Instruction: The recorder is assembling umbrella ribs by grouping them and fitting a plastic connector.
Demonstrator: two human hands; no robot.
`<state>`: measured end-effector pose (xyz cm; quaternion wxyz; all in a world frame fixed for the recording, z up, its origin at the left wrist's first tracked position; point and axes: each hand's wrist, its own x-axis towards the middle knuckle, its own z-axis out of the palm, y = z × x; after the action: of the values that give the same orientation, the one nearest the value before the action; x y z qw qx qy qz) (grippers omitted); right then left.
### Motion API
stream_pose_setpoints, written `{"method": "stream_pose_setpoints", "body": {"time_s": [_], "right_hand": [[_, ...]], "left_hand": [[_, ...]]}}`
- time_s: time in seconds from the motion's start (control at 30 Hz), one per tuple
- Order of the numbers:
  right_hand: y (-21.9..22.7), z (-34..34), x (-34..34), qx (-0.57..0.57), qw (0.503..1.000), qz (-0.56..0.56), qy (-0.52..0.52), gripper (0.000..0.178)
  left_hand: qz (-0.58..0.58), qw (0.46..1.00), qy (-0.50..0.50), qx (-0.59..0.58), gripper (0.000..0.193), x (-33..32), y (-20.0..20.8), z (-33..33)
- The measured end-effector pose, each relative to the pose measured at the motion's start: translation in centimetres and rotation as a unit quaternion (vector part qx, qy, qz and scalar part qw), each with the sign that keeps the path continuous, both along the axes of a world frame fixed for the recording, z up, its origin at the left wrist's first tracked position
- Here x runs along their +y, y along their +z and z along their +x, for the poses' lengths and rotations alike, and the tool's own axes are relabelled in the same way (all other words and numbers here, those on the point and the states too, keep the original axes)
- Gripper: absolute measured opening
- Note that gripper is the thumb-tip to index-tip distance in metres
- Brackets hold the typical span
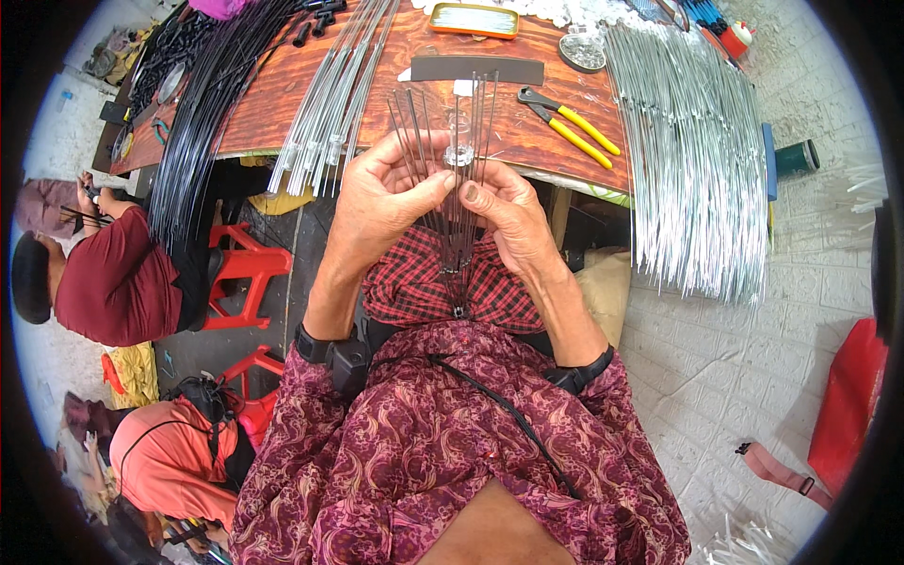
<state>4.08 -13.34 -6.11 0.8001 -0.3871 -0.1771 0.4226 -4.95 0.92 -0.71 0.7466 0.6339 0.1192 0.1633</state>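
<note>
A bundle of thin dark rods [456, 247], much like an umbrella frame, stands upright over my lap and fans out at the top. Around its middle sits a clear plastic piece [459, 153], round and notched. My left hand [394, 193] is closed around the bundle from the left, its thumb pressed by the clear piece. From the right, my right hand [508, 215] pinches the rods just under that piece, thumb in front. The fingertips behind the rods are partly hidden. Below, the rods gather at a small dark end [460, 310] near my checked cloth.
Yellow-handled cutting pliers [586, 141], a dark flat strip [480, 70], a yellow-rimmed tray [474, 21] and a round dish [582, 53] lie on the wooden table [414, 66]. Silver rods [692, 160] and black rods [202, 113] overhang its edge. Two people sit at left.
</note>
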Motion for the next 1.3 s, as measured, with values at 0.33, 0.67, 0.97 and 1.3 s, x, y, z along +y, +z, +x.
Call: {"method": "stream_pose_setpoints", "body": {"time_s": [0.33,0.67,0.97,1.3], "right_hand": [[-1.3,-0.2,0.1,-0.021,1.000,-0.014,-0.013,0.033],[-0.1,-1.0,0.1,-0.043,0.998,-0.020,-0.052,0.033],[-0.2,-1.4,-0.6,-0.052,0.998,-0.022,-0.037,0.029],[1.0,0.2,0.2,-0.086,0.995,-0.049,0.002,0.026]], "left_hand": [[-0.018,1.000,-0.015,0.012,0.036,0.6,-0.6,-0.1],[0.003,0.999,-0.039,0.002,0.031,1.2,-0.7,0.1],[0.005,0.999,-0.044,-0.018,0.028,1.4,-1.7,-0.2],[-0.037,0.998,-0.048,-0.012,0.038,2.0,-0.5,0.7]]}}
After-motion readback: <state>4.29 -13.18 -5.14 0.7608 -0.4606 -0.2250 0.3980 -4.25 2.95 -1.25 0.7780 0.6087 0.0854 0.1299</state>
